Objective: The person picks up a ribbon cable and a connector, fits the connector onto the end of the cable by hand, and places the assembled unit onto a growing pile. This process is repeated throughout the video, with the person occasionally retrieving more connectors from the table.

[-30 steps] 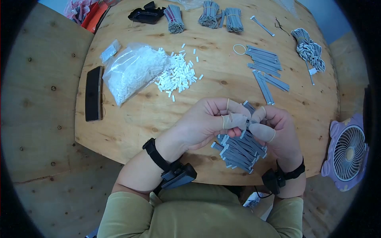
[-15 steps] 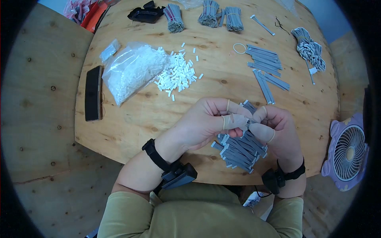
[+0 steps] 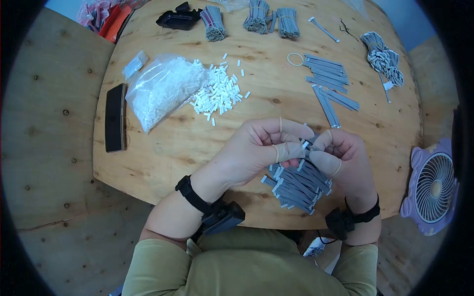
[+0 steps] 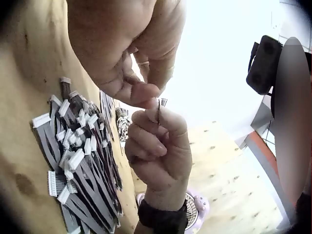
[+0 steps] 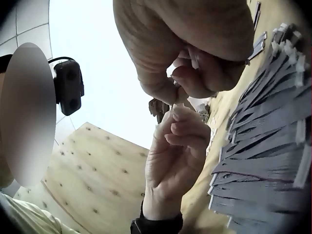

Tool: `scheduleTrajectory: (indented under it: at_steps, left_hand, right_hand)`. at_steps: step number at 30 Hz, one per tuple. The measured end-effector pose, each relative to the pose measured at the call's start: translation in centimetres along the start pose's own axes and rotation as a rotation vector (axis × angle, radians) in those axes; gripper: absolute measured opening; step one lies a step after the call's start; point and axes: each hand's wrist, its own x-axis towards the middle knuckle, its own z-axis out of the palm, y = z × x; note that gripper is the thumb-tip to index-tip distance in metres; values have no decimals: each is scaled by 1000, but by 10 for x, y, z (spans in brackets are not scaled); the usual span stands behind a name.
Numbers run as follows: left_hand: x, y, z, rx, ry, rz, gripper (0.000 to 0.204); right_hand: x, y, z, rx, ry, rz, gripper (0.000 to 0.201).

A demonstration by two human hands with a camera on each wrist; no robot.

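Both hands meet over the near right part of the table. My left hand (image 3: 252, 145) holds the end of a grey ribbon cable, with a small white connector (image 3: 305, 144) showing at its thumb tip. My right hand (image 3: 345, 155) pinches the same ribbon cable (image 4: 159, 113) between thumb and forefinger, its thin edge visible in the left wrist view. Pale finger cots cover the thumbs and forefingers. Directly below lies a pile of grey ribbon cables (image 3: 298, 185) with white connectors at their ends. The fingers hide most of the held cable.
White connectors (image 3: 217, 93) spill from a clear plastic bag (image 3: 165, 91); a phone (image 3: 115, 117) lies left of it. Loose ribbon cables (image 3: 326, 74) are at the right, bundled cables (image 3: 215, 24) along the back. A purple fan (image 3: 434, 187) stands beyond the right edge.
My left forefinger has lifted away from the thumb, and the white connector between the hands now shows more clearly. The right hand keeps its pinch. The head view has shifted slightly.
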Motion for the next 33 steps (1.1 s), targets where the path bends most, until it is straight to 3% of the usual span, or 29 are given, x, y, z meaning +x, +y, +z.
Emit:
scheduleTrajectory:
  at_steps: [33]
  left_hand:
    - [-1, -2, 1, 16, 0, -28, 17]
  right_hand:
    - [1, 1, 0, 7, -42, 13, 9]
